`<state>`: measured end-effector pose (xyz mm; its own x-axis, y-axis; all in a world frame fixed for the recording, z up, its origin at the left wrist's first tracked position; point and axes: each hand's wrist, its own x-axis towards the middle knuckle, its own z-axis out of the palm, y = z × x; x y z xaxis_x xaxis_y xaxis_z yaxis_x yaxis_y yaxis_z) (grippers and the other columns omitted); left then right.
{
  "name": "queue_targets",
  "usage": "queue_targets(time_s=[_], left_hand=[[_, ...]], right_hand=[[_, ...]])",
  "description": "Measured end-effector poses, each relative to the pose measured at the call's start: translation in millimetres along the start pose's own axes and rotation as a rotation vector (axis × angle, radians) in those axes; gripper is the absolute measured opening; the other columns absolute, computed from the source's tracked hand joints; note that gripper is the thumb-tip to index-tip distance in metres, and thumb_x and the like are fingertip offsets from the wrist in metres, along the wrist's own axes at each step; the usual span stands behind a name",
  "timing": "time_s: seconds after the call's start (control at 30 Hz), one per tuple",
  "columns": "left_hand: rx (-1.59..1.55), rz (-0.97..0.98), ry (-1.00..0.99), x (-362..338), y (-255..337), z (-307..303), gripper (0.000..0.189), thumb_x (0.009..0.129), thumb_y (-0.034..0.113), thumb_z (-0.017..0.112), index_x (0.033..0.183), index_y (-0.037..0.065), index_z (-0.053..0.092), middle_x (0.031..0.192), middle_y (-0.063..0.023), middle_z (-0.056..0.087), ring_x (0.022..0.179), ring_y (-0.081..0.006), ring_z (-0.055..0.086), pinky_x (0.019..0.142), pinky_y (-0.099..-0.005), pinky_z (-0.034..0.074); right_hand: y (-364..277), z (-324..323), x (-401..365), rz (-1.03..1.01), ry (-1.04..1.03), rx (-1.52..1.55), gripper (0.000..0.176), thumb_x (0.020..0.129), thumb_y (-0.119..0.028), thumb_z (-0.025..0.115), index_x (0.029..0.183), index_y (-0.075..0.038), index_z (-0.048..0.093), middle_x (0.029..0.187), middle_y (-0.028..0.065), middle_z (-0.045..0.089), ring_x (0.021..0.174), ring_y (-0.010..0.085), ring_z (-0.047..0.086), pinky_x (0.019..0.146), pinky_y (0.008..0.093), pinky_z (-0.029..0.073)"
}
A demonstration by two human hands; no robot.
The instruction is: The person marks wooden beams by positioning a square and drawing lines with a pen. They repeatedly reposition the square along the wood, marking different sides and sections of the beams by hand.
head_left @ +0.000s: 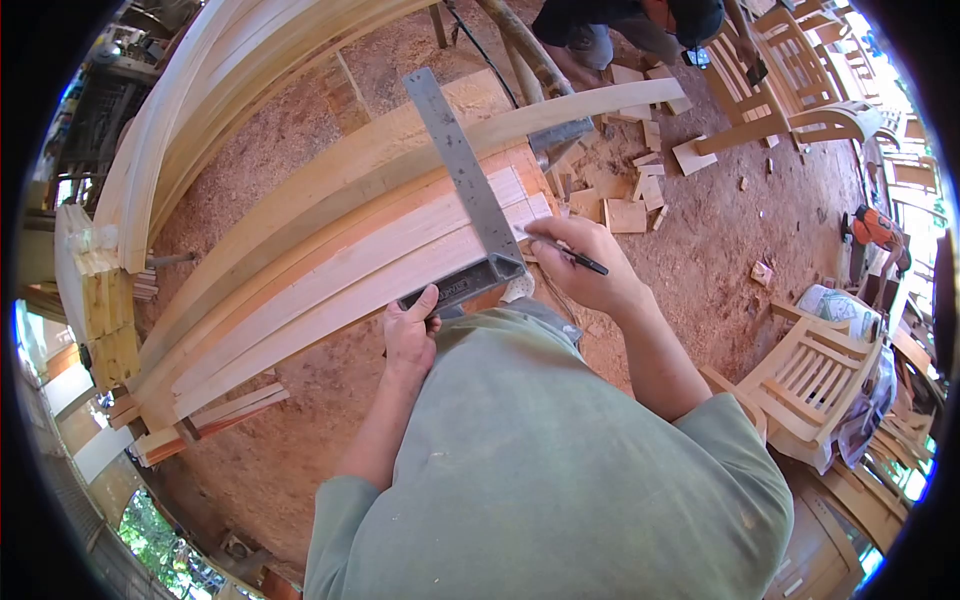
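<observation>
My left hand grips the dark stock of a try square, thumb on top. The square's metal blade lies across two pale wooden boards and reaches over a curved wooden piece behind them. In my right hand is a black pen, pinched between the fingers. Its tip points at the right end of the boards, close to the square's blade. Faint lines show on the wood there.
Stacked curved planks rise at the upper left. Wood offcuts litter the reddish, sawdust-covered ground. Wooden chairs stand at the right. Another person crouches at the top, and an orange power tool is at far right.
</observation>
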<state>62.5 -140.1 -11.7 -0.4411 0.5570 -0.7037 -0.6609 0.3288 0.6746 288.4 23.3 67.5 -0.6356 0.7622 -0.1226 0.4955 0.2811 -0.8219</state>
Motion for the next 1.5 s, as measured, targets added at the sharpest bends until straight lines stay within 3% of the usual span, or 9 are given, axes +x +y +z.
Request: queue_targets(time_s=[0.23,0.57,0.77,0.87,1.07,1.17,1.27,1.43,1.5], left_hand=[[-0.004,-0.006,0.014,-2,1,2,0.038,0.086,0.01,0.081,0.117,0.012,0.06,0.093,-0.0002,0.067,0.06,-0.008,0.056,0.047,-0.0202,0.044],[-0.021,-0.002,-0.006,-1,1,2,0.039,0.086,0.009,0.08,0.119,0.011,0.061,0.092,-0.0008,0.067,0.059,-0.009,0.055,0.046,-0.0211,0.044],[-0.004,-0.012,0.025,-2,2,4,0.034,0.087,0.009,0.08,0.115,0.01,0.061,0.093,-0.0006,0.067,0.06,-0.0089,0.055,0.047,-0.0214,0.044],[-0.022,-0.004,0.014,-4,3,7,0.032,0.087,0.01,0.08,0.112,0.011,0.061,0.092,-0.0002,0.066,0.06,-0.0089,0.055,0.048,-0.0214,0.044],[-0.033,0.038,0.02,2,-2,6,0.029,0.087,0.01,0.081,0.109,0.012,0.062,0.09,0.0,0.066,0.059,-0.0089,0.054,0.047,-0.0218,0.043],[-0.042,0.037,-0.02,0,1,3,0.027,0.087,0.01,0.08,0.107,0.011,0.062,0.089,-0.0001,0.066,0.06,-0.0088,0.055,0.046,-0.0224,0.043],[-0.098,0.077,-0.138,3,-3,-14,0.023,0.088,0.012,0.08,0.101,0.008,0.062,0.082,-0.0016,0.065,0.056,-0.009,0.055,0.045,-0.0223,0.043],[-0.068,0.041,-0.149,-14,-14,-49,0.019,0.092,0.017,0.076,0.088,0.005,0.062,0.072,-0.0043,0.064,0.05,-0.0103,0.054,0.045,-0.0228,0.044],[0.023,0.003,-0.345,-18,-23,-65,0.02,0.095,0.019,0.072,0.093,0.0,0.065,0.078,-0.0061,0.066,0.055,-0.0131,0.058,0.049,-0.0255,0.047]], right_hand=[[15,22,10,-0.042,0.159,0.09,0.027,0.092,-0.018,0.062,0.113,-0.002,0.069,0.096,0.0204,0.071,0.088,0.0379,0.068,0.079,0.0435,0.053],[6,9,16,-0.002,0.005,-0.039,0.024,0.091,-0.014,0.063,0.108,0.0,0.07,0.098,0.0208,0.071,0.094,0.0352,0.068,0.083,0.0408,0.053],[12,20,21,-0.167,0.165,0.028,0.023,0.088,-0.014,0.063,0.106,-0.001,0.07,0.095,0.0198,0.07,0.088,0.0356,0.066,0.081,0.0421,0.053],[2,11,13,-0.13,0.139,-0.065,0.015,0.09,-0.013,0.064,0.097,-0.002,0.071,0.09,0.0185,0.071,0.09,0.0364,0.068,0.08,0.044,0.052],[-3,2,-14,0.113,-0.087,-0.061,0.024,0.095,-0.021,0.062,0.091,0.001,0.071,0.089,0.0182,0.068,0.082,0.0335,0.064,0.076,0.0412,0.051],[6,5,-29,0.204,-0.091,-0.018,0.023,0.097,-0.02,0.062,0.097,0.001,0.069,0.086,0.0176,0.066,0.079,0.0318,0.063,0.076,0.0383,0.05],[14,9,-43,0.139,0.155,0.135,0.016,0.093,-0.012,0.065,0.105,-0.002,0.069,0.087,0.019,0.066,0.083,0.033,0.066,0.075,0.0399,0.051],[12,2,-54,-0.112,0.33,0.029,0.042,0.084,-0.001,0.075,0.125,-0.009,0.07,0.114,0.0134,0.065,0.097,0.0267,0.066,0.08,0.0349,0.055],[15,0,-49,-0.253,0.357,-0.043,0.052,0.078,0.002,0.079,0.127,-0.012,0.07,0.121,0.0129,0.063,0.101,0.0272,0.066,0.08,0.0342,0.055]])
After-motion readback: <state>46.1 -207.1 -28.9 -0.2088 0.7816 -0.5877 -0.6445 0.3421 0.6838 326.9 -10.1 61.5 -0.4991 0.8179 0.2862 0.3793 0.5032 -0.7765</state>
